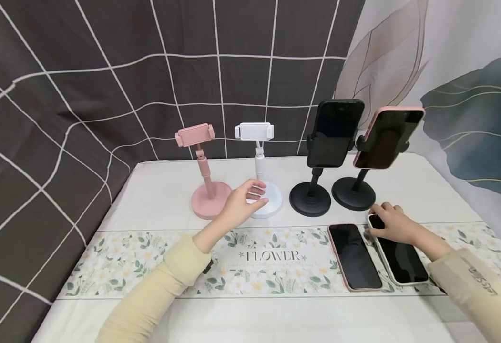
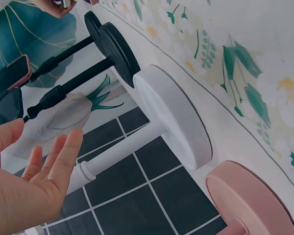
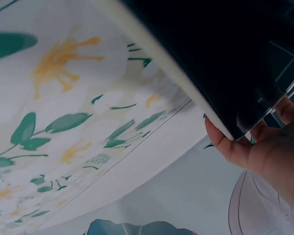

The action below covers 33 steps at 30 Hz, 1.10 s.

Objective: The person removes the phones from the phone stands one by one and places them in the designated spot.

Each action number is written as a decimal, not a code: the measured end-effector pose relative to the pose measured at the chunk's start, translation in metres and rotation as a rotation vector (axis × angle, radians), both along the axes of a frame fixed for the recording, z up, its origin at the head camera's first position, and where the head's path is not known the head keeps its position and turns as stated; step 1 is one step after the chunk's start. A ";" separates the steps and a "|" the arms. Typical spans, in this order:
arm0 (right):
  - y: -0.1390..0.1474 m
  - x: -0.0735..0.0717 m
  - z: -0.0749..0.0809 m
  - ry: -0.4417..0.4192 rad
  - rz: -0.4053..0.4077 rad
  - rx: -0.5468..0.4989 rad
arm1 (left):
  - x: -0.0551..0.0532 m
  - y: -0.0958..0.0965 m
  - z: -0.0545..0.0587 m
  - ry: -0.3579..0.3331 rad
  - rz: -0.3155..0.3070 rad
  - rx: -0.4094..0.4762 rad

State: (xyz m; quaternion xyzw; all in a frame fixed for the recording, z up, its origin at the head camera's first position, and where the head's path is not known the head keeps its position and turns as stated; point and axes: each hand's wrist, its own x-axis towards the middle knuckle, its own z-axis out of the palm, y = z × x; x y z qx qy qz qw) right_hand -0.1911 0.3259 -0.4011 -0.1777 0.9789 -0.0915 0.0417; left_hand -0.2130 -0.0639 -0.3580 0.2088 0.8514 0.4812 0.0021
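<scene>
My left hand (image 1: 243,200) hovers before the white phone stand (image 1: 254,132), fingers loosely bent and thumb apart, holding nothing. In the left wrist view those fingers (image 2: 63,161) overlap the stand's white post (image 2: 122,152). At the right, my right hand (image 1: 393,227) grips the far end of a white-cased phone (image 1: 406,264) that lies screen up. The right wrist view shows fingertips (image 3: 228,142) at the corner and end of this phone (image 3: 220,63). Just left of it lies a pink-cased phone (image 1: 355,257), also screen up.
A pink phone stand (image 1: 213,197) with a bare clamp is left of the white one. Two black stands (image 1: 310,200) farther right hold upright phones, one black (image 1: 336,136) and one pink-edged (image 1: 387,138). A floral runner (image 1: 271,278) crosses the white table; dark gridded cloth (image 1: 190,81) hangs behind.
</scene>
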 end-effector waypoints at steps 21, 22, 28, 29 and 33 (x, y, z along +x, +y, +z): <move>-0.007 -0.009 -0.016 0.059 -0.007 -0.085 | 0.003 0.006 0.002 -0.045 -0.051 -0.019; -0.008 -0.008 -0.016 0.046 -0.016 -0.083 | 0.003 0.007 0.002 -0.047 -0.052 -0.019; -0.014 -0.002 -0.011 -0.080 -0.060 -0.063 | 0.005 0.012 0.001 -0.053 -0.051 -0.054; -0.014 -0.001 -0.011 -0.090 -0.057 -0.064 | 0.005 0.014 0.001 -0.048 -0.054 -0.060; -0.012 -0.003 -0.002 -0.117 -0.019 -0.103 | 0.001 0.021 0.003 -0.016 -0.071 -0.057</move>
